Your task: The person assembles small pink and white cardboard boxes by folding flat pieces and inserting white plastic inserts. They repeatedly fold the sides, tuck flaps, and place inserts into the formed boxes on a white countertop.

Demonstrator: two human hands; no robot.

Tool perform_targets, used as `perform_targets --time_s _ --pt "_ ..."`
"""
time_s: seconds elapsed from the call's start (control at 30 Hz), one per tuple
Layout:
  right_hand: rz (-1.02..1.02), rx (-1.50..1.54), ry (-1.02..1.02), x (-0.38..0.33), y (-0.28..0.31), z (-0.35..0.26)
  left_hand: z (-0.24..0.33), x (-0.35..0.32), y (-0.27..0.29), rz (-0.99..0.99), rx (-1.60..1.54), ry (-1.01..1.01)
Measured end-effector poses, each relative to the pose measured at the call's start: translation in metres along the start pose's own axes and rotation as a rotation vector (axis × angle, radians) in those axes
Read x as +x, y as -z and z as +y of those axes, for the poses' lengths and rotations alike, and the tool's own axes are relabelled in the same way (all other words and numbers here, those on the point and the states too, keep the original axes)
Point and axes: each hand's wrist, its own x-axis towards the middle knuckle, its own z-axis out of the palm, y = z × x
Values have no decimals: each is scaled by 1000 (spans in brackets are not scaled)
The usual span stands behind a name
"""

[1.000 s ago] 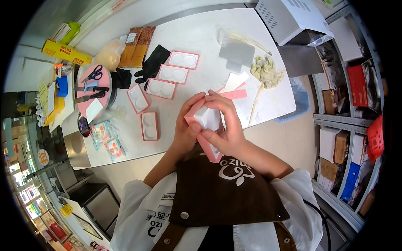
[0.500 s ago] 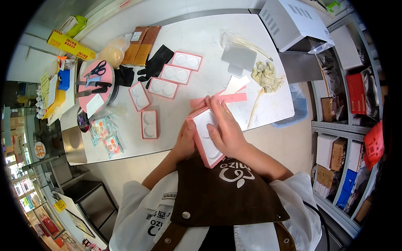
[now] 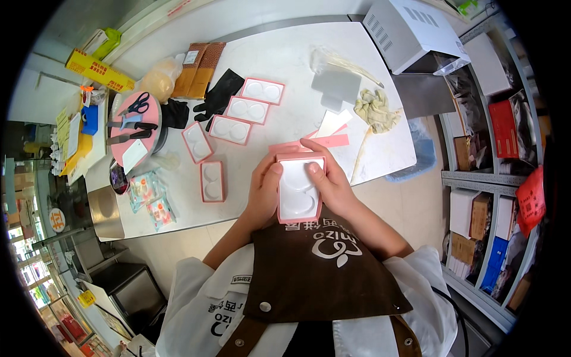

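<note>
Between my two hands, just above the table's near edge, is a pink box with a white insert that has two round recesses. My left hand is closed along its left side, thumb on the rim. My right hand grips the right side, with its thumb over the upper part of the insert. Pink strips and a white card piece lie just beyond my hands. To the left on the table stand several similar boxes, among them an upright one and a tilted one.
At left a pink round stand carries scissors and knives. Black gloves, a brown padded packet and colourful packets lie nearby. At right are a crumpled cloth, a microwave and shelves.
The box has turned from a slant to nearly straight, its insert now facing up toward me. My right hand has shifted from lying across it to gripping its right side.
</note>
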Motion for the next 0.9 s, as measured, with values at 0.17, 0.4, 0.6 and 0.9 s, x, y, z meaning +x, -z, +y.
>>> perform_targets --time_s 0.17,0.4,0.6,0.9 --pt "32 71 -40 3 0 3 -8 6 -8 129 175 -101" --pt "-88 -407 -32 3 6 8 -15 22 5 421 32 -145" --pt "15 -379 -291 2 6 13 -29 23 16 309 228 -164" --pt "-128 -707 -272 7 17 33 -99 16 70 404 341 120"
